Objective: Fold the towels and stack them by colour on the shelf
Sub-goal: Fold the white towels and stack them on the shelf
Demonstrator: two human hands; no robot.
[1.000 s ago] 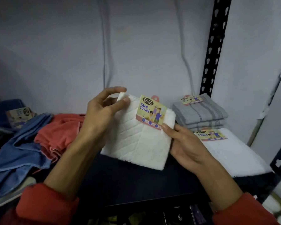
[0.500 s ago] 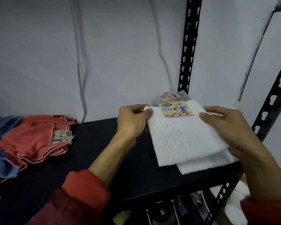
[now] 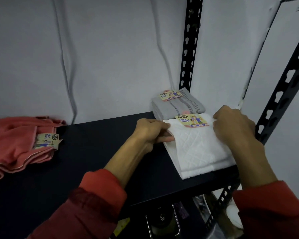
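Half a second ago the folded white quilted towel (image 3: 195,149) was hovering above the white stack; now it is lying on it, at the right end of the black metal shelf (image 3: 97,152), just in front of the folded grey striped towels (image 3: 178,106). Both hands are gripping its far corners: the left hand (image 3: 150,131) is pinching the left corner, while the right hand (image 3: 231,125) is curling over the right corner beside the paper label (image 3: 192,120). That is putting white with white (grey keeping its own pile behind). Lower layers are jutting out at the near edge, so squaring up probably comes next. Loosely heaped coral-red towels (image 3: 19,142) are waiting at the far left, apparently unsorted.
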